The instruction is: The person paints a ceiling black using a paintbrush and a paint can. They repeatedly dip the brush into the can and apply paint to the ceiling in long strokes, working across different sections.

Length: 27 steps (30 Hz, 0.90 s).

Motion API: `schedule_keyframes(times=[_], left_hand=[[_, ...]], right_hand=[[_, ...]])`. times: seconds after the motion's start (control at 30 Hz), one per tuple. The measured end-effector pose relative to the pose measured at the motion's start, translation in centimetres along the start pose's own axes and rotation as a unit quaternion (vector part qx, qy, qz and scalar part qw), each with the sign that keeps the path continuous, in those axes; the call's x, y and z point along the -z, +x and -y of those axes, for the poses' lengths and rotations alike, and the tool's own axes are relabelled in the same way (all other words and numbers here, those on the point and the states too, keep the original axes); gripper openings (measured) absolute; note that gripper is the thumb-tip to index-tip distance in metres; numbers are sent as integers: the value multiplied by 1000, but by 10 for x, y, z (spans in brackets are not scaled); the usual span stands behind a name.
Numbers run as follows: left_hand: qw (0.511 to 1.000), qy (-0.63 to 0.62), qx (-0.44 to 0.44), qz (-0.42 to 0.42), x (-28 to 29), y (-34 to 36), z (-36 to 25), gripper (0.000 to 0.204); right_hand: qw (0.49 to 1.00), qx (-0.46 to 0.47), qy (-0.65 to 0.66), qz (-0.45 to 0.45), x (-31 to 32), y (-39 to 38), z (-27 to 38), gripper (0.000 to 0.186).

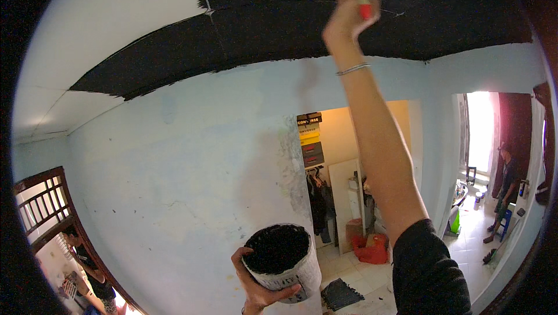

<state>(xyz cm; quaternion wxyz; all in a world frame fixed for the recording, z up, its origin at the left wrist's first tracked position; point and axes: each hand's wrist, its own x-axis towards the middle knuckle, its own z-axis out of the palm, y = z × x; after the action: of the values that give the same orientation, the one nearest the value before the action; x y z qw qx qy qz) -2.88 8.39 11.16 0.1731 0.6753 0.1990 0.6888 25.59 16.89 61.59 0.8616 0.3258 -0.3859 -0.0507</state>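
High overhead, my right hand (351,18) grips a paintbrush (364,6) with a red-and-light handle, its blurred bristles up at the black-painted part of the ceiling (273,27). The dark paint has ragged edges against the white ceiling (128,18). Low in the middle, my left hand (258,289) holds a white tub (308,277) of black paint (275,245), fingers round its side and thumb across the front.
A pale blue wall (174,187) faces me. An opening shows stacked boxes (311,152), clothes, a red bag (369,250) and a dark mat (340,293). A person (505,181) stands in the right doorway (459,111). A wooden-barred doorway (40,178) is at left.
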Motion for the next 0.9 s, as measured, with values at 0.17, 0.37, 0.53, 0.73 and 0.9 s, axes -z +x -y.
schedule_keyframes(times=[0.17,0.37,0.53,0.73,0.9], left_hand=[[1000,8,3,5,-4,-3,4,135],[999,39,-7,2,3,-9,0,135],[1000,28,-10,-9,3,-7,-1,134],[999,3,-7,-32,6,-9,-14,134],[1000,-18,2,-23,8,-7,-23,134]], right_hand=[[994,-27,37,-95,-26,-52,-8,28],[997,21,44,-67,-13,-3,21,30],[994,-85,53,-44,-31,-53,7,25],[989,0,108,-104,-23,-25,18,41],[993,-92,77,12,-46,-74,-14,20]])
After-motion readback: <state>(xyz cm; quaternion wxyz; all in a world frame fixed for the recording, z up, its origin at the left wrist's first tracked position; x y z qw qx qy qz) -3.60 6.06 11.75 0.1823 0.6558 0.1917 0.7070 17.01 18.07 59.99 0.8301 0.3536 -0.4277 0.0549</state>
